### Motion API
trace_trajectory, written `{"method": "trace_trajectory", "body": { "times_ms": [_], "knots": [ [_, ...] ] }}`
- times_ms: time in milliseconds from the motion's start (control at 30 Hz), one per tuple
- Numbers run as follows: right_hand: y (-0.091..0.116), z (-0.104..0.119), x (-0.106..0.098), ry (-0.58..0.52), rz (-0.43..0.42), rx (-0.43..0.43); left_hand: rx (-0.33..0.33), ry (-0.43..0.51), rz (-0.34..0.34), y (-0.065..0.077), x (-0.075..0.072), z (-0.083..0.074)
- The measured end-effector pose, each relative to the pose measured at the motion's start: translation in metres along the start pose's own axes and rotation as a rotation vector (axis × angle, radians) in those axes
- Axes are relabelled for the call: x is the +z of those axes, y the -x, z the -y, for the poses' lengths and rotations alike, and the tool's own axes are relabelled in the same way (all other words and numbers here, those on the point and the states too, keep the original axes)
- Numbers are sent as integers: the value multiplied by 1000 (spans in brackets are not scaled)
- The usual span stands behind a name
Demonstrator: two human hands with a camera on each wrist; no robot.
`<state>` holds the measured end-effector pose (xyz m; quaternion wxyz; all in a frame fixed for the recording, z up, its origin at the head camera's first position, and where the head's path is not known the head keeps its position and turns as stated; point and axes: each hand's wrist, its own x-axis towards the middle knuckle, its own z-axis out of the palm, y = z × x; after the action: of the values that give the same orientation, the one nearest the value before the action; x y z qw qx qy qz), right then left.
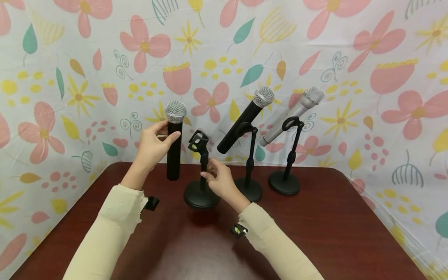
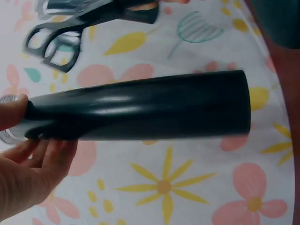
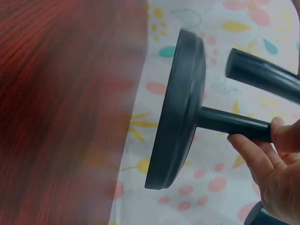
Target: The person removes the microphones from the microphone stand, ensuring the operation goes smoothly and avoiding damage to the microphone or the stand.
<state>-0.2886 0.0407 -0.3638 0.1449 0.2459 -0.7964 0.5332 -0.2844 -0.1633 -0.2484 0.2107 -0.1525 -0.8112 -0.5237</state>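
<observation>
My left hand (image 1: 154, 146) grips a black microphone (image 1: 174, 151) with a silver mesh head, thumb on one side and fingers on the other. The microphone hangs upright, head up, left of a black desktop microphone stand (image 1: 202, 196). My right hand (image 1: 220, 179) pinches that stand's pole, below its clip (image 1: 198, 140), which has nothing in it. In the right wrist view, the round base (image 3: 176, 112) looks raised off the table. The left wrist view shows the microphone's plain lower end (image 2: 225, 103) apart from the clip (image 2: 56, 44).
To the right, a second stand (image 1: 249, 186) carries a tilted black microphone (image 1: 241, 124). Beyond it, another stand (image 1: 285, 182) carries a tilted silver microphone (image 1: 288, 118). The dark red table (image 1: 315, 233) ends at a flower-patterned cloth (image 1: 217, 50) behind.
</observation>
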Motion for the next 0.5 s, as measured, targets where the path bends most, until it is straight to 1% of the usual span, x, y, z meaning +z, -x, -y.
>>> {"method": "trace_trajectory", "body": {
  "times_ms": [100,233,367,500],
  "knots": [
    [-1,0,3,39,11,-33,-52,-39,-8,3,-3,7],
    [-1,-3,8,45,-4,-27,-137,-55,-11,8,-8,15],
    [-5,-8,11,42,-25,-30,-205,-91,27,14,-13,22],
    [-9,-14,14,46,-52,-46,-239,-168,65,19,-16,28]
  ]
}}
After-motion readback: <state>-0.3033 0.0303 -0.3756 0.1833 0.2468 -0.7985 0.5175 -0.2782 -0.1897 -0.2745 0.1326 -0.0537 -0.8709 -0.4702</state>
